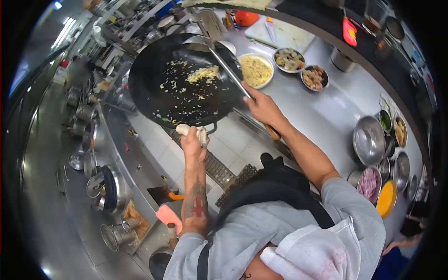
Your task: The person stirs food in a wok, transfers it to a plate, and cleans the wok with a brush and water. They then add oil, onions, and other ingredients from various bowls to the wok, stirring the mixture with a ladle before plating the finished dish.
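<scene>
My left hand (192, 142) is closed around a pale folded cloth (201, 135) at the near rim of a large black wok (154, 91). Bits of yellow and white food (203, 74) are scattered inside the wok, which is tilted. My right hand (262, 109) grips the long handle of a metal ladle (198, 44); its bowl is over the wok's far rim. To the right of the wok sits a white-rimmed bowl of yellowish food (255, 71). Beside it stand a bowl of pale chopped pieces (289, 59) and a bowl of orange-brown pieces (314, 78).
At the right are an empty steel bowl (369, 140), pink slices (368, 183) and orange liquid (386, 198). A knife (269, 29) lies on a cutting board (298, 37). Pots line the left counter. A person's arm (404, 243) shows at lower right.
</scene>
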`<state>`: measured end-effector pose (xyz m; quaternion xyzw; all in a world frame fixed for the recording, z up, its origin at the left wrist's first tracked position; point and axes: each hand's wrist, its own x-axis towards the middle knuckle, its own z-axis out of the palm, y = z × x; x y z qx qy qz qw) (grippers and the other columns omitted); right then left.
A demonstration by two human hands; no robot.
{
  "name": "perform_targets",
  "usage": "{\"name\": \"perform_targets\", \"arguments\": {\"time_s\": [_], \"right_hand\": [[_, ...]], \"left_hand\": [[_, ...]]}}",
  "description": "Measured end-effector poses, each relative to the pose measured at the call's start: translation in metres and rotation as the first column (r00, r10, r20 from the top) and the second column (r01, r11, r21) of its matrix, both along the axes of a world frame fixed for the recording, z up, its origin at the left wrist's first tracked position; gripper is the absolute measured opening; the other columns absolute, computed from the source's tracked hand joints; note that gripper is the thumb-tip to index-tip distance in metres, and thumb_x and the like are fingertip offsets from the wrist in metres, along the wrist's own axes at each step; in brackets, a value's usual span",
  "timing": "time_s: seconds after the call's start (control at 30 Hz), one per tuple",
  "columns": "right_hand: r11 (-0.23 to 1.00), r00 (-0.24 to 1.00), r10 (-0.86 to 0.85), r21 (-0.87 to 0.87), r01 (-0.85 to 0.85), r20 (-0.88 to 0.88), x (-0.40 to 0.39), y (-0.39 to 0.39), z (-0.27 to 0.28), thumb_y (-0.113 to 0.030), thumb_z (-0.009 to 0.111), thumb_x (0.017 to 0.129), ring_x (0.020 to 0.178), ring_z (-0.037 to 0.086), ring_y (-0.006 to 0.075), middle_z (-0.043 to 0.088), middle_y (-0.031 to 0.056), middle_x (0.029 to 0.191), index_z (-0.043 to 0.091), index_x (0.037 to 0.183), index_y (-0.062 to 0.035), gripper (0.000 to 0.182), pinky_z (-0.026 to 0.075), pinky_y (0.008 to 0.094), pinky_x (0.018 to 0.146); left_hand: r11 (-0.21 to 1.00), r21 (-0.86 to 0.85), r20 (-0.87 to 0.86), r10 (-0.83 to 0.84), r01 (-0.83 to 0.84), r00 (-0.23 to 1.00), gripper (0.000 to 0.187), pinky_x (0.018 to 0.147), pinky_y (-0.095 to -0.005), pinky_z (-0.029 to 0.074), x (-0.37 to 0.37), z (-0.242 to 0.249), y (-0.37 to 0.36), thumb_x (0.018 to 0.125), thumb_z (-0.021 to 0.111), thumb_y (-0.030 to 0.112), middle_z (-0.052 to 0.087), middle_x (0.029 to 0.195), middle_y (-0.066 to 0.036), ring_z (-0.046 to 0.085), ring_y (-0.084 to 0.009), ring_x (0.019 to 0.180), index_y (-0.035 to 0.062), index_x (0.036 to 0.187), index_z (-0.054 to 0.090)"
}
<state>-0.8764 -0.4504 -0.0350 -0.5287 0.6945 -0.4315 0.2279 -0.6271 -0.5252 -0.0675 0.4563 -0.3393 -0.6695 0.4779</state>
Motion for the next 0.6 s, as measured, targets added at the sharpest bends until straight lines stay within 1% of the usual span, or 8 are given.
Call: {"name": "perform_targets", "arguments": {"time_s": [0.1, 0.13, 0.2, 0.27, 0.37, 0.43, 0.5, 0.6], "right_hand": [[0.997, 0.985, 0.072, -0.018, -0.070, 0.157, -0.005, -0.042, 0.000, -0.022, 0.053, 0.096, 0.102, 0.063, 0.0434, 0.065, 0.0268, 0.114, 0.041, 0.147, -0.0170, 0.053, 0.050, 0.0437, 0.091], [0.957, 0.997, 0.075, -0.283, -0.066, 0.021, 0.000, -0.048, -0.024, -0.020, 0.053, 0.096, 0.093, 0.066, 0.0406, 0.069, 0.0221, 0.103, 0.042, 0.147, -0.0188, 0.053, 0.051, 0.0434, 0.086], [0.985, 0.989, 0.149, -0.089, -0.149, -0.006, -0.006, -0.022, -0.037, -0.018, 0.055, 0.094, 0.085, 0.066, 0.0375, 0.070, 0.0181, 0.095, 0.043, 0.147, -0.0218, 0.054, 0.053, 0.0438, 0.082], [0.983, 0.965, 0.141, -0.085, -0.163, -0.223, -0.033, 0.012, -0.078, -0.016, 0.056, 0.093, 0.080, 0.066, 0.0370, 0.070, 0.0180, 0.092, 0.046, 0.145, -0.0249, 0.054, 0.054, 0.0451, 0.079], [0.988, 0.955, 0.145, -0.007, -0.152, -0.257, -0.088, 0.059, -0.100, -0.015, 0.057, 0.092, 0.080, 0.066, 0.0386, 0.070, 0.0193, 0.092, 0.047, 0.145, -0.0262, 0.054, 0.053, 0.0468, 0.079], [0.995, 0.953, 0.087, -0.013, -0.095, -0.290, -0.099, 0.048, -0.074, -0.015, 0.057, 0.092, 0.082, 0.065, 0.0407, 0.069, 0.0206, 0.094, 0.046, 0.145, -0.0265, 0.055, 0.053, 0.0479, 0.080], [0.996, 0.959, 0.011, 0.085, 0.014, -0.284, -0.085, 0.000, -0.038, -0.016, 0.057, 0.093, 0.083, 0.064, 0.0427, 0.068, 0.0224, 0.096, 0.045, 0.145, -0.0268, 0.055, 0.051, 0.0495, 0.079], [0.998, 0.944, -0.043, 0.032, 0.057, -0.326, -0.054, -0.064, -0.026, -0.017, 0.056, 0.093, 0.084, 0.064, 0.0431, 0.067, 0.0244, 0.094, 0.044, 0.145, -0.0272, 0.054, 0.050, 0.0502, 0.078]], "left_hand": [[0.995, -0.091, 0.039, 0.053, -0.049, 0.998, 0.015, 0.042, -0.0294, 0.048, -0.024, 0.003, -0.017, 0.093, 0.051, 0.011, 0.062, 0.076, -0.011, 0.058, -0.0184, 0.053, 0.0031, 0.105, 0.049], [0.989, -0.146, 0.053, 0.036, -0.028, 0.998, 0.014, 0.042, -0.0295, 0.048, -0.029, 0.003, -0.027, 0.093, 0.052, 0.011, 0.062, 0.076, -0.010, 0.059, -0.0183, 0.053, 0.0034, 0.104, 0.049], [0.982, -0.191, 0.077, 0.003, 0.011, 0.997, 0.012, 0.043, -0.0304, 0.049, -0.037, 0.012, -0.045, 0.092, 0.052, 0.010, 0.062, 0.076, -0.009, 0.059, -0.0180, 0.053, 0.0034, 0.102, 0.050], [0.984, -0.179, 0.109, 0.002, 0.018, 0.994, 0.011, 0.043, -0.0307, 0.049, -0.036, 0.015, -0.063, 0.092, 0.052, 0.009, 0.062, 0.075, -0.009, 0.059, -0.0179, 0.053, 0.0031, 0.100, 0.051], [0.990, -0.141, 0.138, -0.006, 0.026, 0.990, 0.009, 0.043, -0.0312, 0.048, -0.032, 0.021, -0.084, 0.090, 0.052, 0.008, 0.061, 0.074, -0.009, 0.059, -0.0178, 0.053, 0.0022, 0.096, 0.052], [0.992, -0.121, 0.139, -0.029, 0.046, 0.990, 0.008, 0.043, -0.0314, 0.048, -0.033, 0.021, -0.089, 0.089, 0.052, 0.007, 0.061, 0.074, -0.009, 0.059, -0.0178, 0.053, 0.0018, 0.094, 0.053], [0.989, -0.151, 0.176, 0.038, -0.011, 0.984, 0.007, 0.042, -0.0316, 0.048, -0.038, 0.019, -0.090, 0.087, 0.052, 0.006, 0.060, 0.073, -0.009, 0.058, -0.0180, 0.052, 0.0012, 0.092, 0.053], [0.985, -0.174, 0.068, -0.001, 0.013, 0.998, 0.006, 0.040, -0.0292, 0.044, -0.044, 0.003, -0.101, 0.088, 0.050, 0.005, 0.058, 0.072, -0.006, 0.054, -0.0153, 0.050, 0.0022, 0.093, 0.053]]}}
